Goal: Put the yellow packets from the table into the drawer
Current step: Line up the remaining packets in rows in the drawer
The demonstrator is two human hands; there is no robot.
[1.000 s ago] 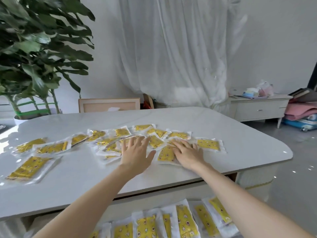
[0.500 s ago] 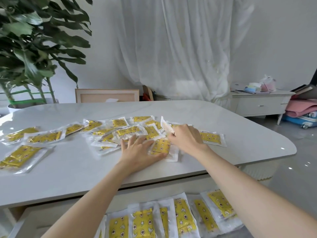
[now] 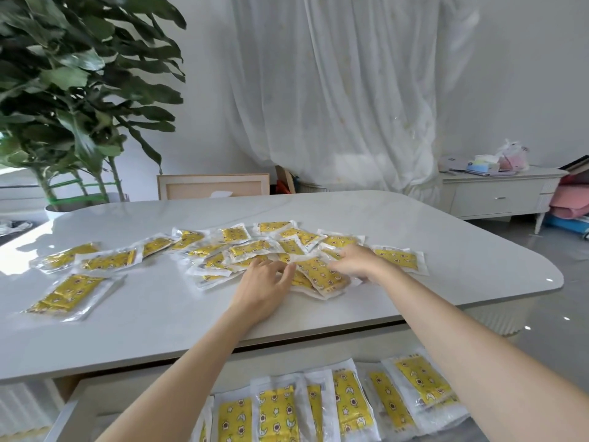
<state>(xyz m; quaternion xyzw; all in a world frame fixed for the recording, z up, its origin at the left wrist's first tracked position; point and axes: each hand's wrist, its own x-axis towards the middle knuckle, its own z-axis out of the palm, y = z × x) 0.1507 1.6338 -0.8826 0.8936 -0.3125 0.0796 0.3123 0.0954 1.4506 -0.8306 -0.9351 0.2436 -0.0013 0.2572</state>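
Note:
Several yellow packets (image 3: 248, 248) in clear wrappers lie scattered over the white table (image 3: 159, 330). My right hand (image 3: 353, 261) grips the right edge of a yellow packet (image 3: 318, 275) that lies on top of another one near the table's middle. At the left edge of that small stack rests my left hand (image 3: 264, 285), fingers apart and touching it. A lone packet (image 3: 67, 295) lies far left. Below the table's front edge the drawer (image 3: 73, 406) stands open, with several packets (image 3: 277, 416) in a row inside.
A big potted plant (image 3: 63, 90) stands at the far left. A chair back (image 3: 213, 186) shows behind the table. A low white cabinet (image 3: 497, 196) with small items is at the right, with a white curtain (image 3: 334, 90) behind.
My right hand lifted a packet from the far right of the pile and laid it on the packet near my left hand. My left hand shifted slightly right to the stack's edge.

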